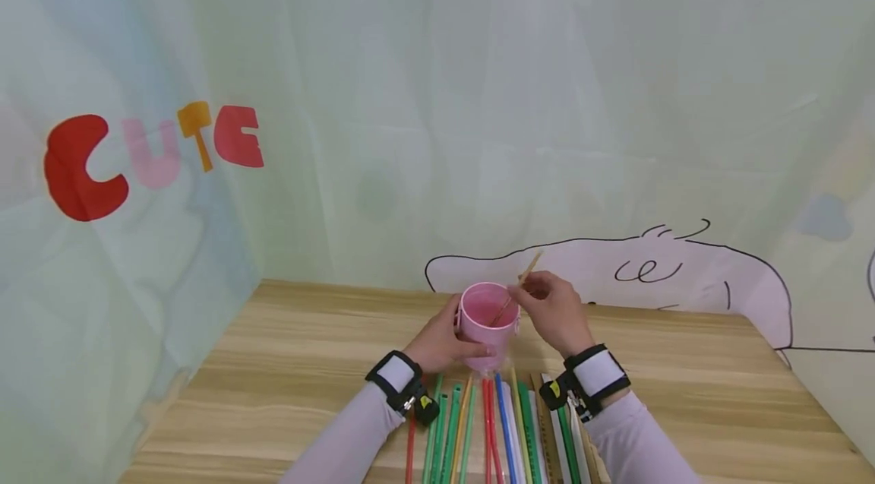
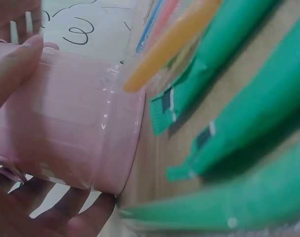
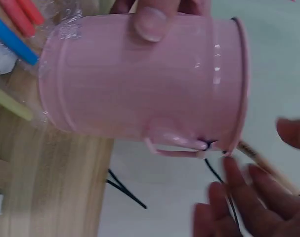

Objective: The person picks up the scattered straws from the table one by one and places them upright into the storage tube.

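Stick (image 1: 533, 263) leaning in pink cup (image 3: 115, 84), top poking past rim; dark print on it, too blurred to read. Right hand (image 1: 555, 311) right at rim, thumb and fingers parted around stick, grip loose. Left hand (image 1: 437, 341) grasping cup, thumb across near side. Cup upright on table (image 1: 307, 340), green packets (image 2: 224, 54) just in front, dark marks unreadable. Both forearms reaching forward. Backdrop letters (image 1: 156, 178) spell "CUTE".
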`<action>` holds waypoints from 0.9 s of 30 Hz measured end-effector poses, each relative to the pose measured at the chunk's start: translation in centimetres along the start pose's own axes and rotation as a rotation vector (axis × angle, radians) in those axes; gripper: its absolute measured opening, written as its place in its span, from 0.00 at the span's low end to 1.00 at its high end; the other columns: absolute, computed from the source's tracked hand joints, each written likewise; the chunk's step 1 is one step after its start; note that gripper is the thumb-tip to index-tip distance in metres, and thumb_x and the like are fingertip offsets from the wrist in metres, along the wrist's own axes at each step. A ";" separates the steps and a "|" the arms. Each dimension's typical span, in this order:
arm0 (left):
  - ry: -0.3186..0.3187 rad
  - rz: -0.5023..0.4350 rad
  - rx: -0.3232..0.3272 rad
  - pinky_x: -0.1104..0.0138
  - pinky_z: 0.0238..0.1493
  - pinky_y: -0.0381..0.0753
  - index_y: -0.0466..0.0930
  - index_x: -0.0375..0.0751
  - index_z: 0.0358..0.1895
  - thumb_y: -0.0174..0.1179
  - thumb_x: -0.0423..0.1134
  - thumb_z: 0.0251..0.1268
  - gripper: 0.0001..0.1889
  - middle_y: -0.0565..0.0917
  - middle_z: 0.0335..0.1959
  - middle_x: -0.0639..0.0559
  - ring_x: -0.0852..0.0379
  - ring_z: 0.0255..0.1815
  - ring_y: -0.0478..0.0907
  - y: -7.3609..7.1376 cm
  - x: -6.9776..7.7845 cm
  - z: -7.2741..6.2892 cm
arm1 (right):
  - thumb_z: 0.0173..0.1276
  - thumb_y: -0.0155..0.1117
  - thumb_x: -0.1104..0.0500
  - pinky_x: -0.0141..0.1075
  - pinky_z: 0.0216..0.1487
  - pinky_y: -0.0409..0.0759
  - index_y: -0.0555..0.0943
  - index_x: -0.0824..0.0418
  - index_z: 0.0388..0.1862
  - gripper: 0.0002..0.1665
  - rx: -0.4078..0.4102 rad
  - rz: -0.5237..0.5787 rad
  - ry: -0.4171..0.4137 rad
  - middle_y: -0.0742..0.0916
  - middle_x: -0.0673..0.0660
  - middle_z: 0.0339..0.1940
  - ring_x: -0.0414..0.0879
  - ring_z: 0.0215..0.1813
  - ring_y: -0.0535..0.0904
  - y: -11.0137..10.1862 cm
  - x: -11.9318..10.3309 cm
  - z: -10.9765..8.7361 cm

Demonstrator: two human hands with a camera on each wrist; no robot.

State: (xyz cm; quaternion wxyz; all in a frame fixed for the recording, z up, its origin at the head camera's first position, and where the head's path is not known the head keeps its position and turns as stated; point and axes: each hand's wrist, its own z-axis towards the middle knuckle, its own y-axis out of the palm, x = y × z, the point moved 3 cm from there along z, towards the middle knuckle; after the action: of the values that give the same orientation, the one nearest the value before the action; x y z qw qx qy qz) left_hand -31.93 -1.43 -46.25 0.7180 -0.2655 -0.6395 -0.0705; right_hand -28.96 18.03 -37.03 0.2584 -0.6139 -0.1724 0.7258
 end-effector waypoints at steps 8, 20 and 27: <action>-0.005 -0.009 0.000 0.45 0.72 0.75 0.57 0.55 0.78 0.78 0.42 0.59 0.48 0.71 0.74 0.50 0.44 0.75 0.70 -0.3 0.1 0.1 | 0.77 0.63 0.48 0.55 0.60 0.85 0.69 0.73 0.74 0.39 -0.131 -0.027 0.008 0.83 0.71 0.64 0.64 0.63 0.82 0.8 1.1 0.1; 0.003 0.008 -0.002 0.45 0.72 0.75 0.56 0.54 0.79 0.78 0.42 0.58 0.49 0.71 0.75 0.48 0.43 0.75 0.70 -0.4 -0.2 0.2 | 0.71 0.69 0.41 0.60 0.68 0.78 0.54 0.65 0.84 0.55 -0.215 0.071 0.038 0.75 0.68 0.74 0.66 0.74 0.72 1.1 2.6 -0.7; 0.019 0.024 -0.007 0.48 0.71 0.76 0.56 0.57 0.79 0.78 0.42 0.58 0.49 0.70 0.76 0.49 0.44 0.77 0.69 0.0 -0.3 0.2 | 0.62 0.78 0.45 0.67 0.75 0.66 0.45 0.62 0.86 0.67 -0.286 0.140 0.008 0.69 0.68 0.79 0.67 0.79 0.64 2.9 3.7 -1.3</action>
State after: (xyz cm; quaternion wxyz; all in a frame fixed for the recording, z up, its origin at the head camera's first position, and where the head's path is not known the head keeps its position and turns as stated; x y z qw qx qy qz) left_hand -32.15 -1.44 -46.53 0.7239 -0.2749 -0.6293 -0.0665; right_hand -28.61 17.81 -41.86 0.1180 -0.6579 -0.2297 0.7074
